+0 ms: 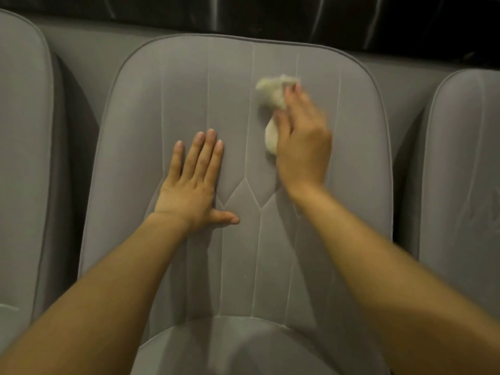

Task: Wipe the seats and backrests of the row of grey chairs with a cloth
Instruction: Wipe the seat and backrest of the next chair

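Note:
A grey chair's backrest (189, 90) fills the middle of the view, with stitched vertical seams. My right hand (303, 142) presses a crumpled cream cloth (273, 96) against the upper right part of this backrest; the cloth sticks out past the fingertips and beside the thumb, and the hand is slightly blurred. My left hand (192, 182) lies flat on the backrest lower down and to the left, fingers straight and thumb spread. The chair's seat (243, 347) shows at the bottom edge between my forearms.
A neighbouring grey chair (21, 158) stands at the left and another grey chair (465, 171) at the right, with narrow dark gaps between them. A dark glossy wall (324, 20) runs behind the row along the top.

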### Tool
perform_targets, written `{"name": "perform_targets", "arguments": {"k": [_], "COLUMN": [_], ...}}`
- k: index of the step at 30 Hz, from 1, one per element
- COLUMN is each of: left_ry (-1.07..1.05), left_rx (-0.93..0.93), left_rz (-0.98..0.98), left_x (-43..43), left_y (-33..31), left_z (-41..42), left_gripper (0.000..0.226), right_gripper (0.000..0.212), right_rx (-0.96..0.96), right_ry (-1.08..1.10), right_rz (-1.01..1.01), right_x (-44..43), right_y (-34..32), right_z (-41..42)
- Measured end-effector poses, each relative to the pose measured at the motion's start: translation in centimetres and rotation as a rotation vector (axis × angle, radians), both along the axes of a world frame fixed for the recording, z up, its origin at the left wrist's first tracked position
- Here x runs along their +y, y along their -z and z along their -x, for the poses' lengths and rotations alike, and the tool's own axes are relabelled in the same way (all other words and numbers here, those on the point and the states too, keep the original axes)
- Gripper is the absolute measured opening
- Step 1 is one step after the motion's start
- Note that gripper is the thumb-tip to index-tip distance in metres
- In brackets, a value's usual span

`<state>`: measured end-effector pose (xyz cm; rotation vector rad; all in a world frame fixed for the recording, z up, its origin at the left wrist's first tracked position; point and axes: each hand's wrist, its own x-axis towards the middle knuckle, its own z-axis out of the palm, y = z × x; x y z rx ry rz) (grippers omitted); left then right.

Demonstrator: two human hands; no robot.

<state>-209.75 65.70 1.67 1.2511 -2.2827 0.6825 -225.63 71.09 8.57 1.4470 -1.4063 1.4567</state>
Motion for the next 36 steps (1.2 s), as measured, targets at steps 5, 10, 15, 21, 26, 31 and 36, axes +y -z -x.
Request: {"name": "perform_targets", "arguments": {"k": [5,10,15,21,26,31,36], "left_ry": [0.001,0.038,0.131,0.138,0.157,0.139,0.132], "left_rx": [-0.011,0.016,0.088,0.120,0.130,0.093,0.129], "left_rz": [0.004,0.016,-0.044,-0.060,0.019,-0.002,-0.029], "left_x": [0.1,1.1,1.2,-0.3,0.1,0.5,0.3], "left_y": [-0.1,-0.6,-3.3,-2.9,-2.3,-1.0,-0.5], "left_z": [-0.1,-0.2,3.0,4.1,4.0,3.4,3.5], "left_gripper": [0.135,0.135,0.134,0.133,0.129,0.126,0.122], "right_gripper": [0.042,0.036,0.038,0.038,0.039,0.036,0.036], "right_rx": [0.103,0.201,0.146,0.119,0.244,0.213,0.046], "right_ry": [0.070,-0.032,-0.007,0.157,0.125,-0.023,0.038], "right_rz": [-0.119,-0.181,-0.034,-0.051,-0.095,-0.234,-0.024], "right_x": [-0.6,1.3,1.2,-2.0,0.6,3.3,3.9], "right_y": [2.9,6.6,-0.4,-5.0,4.2,5.3,-3.1], "right_z": [-0.1,-0.1,1.6,3.5,2.4,1.9,4.7]}}
